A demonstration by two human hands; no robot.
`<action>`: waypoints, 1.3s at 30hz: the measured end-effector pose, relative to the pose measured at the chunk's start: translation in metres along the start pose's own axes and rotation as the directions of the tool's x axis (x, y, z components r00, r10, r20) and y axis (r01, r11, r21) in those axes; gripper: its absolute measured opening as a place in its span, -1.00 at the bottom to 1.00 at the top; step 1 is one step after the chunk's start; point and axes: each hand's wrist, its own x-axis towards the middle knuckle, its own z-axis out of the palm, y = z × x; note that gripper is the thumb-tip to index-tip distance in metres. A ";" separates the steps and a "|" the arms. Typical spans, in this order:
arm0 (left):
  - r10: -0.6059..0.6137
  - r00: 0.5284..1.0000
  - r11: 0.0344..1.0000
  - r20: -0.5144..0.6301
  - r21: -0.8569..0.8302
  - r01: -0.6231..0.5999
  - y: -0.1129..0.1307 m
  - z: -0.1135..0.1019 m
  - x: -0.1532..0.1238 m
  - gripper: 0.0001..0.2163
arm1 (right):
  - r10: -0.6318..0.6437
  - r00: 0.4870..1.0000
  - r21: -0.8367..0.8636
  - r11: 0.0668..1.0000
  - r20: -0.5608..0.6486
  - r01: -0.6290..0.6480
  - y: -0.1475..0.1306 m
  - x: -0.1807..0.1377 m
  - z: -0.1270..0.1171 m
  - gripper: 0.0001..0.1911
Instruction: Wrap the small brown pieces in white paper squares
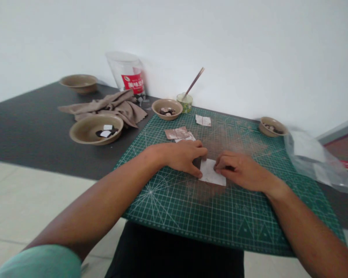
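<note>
A white square of paper (212, 172) lies on the green cutting mat (174, 208) in front of me. At its left edge my left hand (182, 156) rests with thumb and forefinger apart, their tips pressing near two corners. Over the right part of the sheet, my right hand (239, 170) has its fingers curled into a pinch. Whatever is between those fingertips is hidden, and the hand is slightly blurred. Brown dust smears the mat around the paper. Just beyond my left hand lie brown-stained paper pieces (176, 133), and another stained piece (203, 120) lies farther back.
A bowl of small dark pieces (167, 109) and a green-patterned cup (185, 103) with a brush stand behind. On the left are a bowl (89, 135), a crumpled cloth (113, 106), another bowl (79, 83) and a clear tub (126, 73). At right are a bowl (272, 126) and plastic bag (316, 162).
</note>
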 end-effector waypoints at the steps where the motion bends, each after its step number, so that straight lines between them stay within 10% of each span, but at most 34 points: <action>1: 0.002 1.000 1.000 -0.003 0.000 -0.002 0.000 0.000 0.000 -0.54 | -0.030 0.999 0.038 0.999 0.042 0.028 -0.001 -0.001 0.000 -0.88; 39: 0.020 0.999 1.000 -0.029 0.006 -0.020 -0.001 0.001 0.002 -0.52 | -0.055 0.998 0.032 0.998 -0.003 0.055 -0.006 0.005 0.002 -0.88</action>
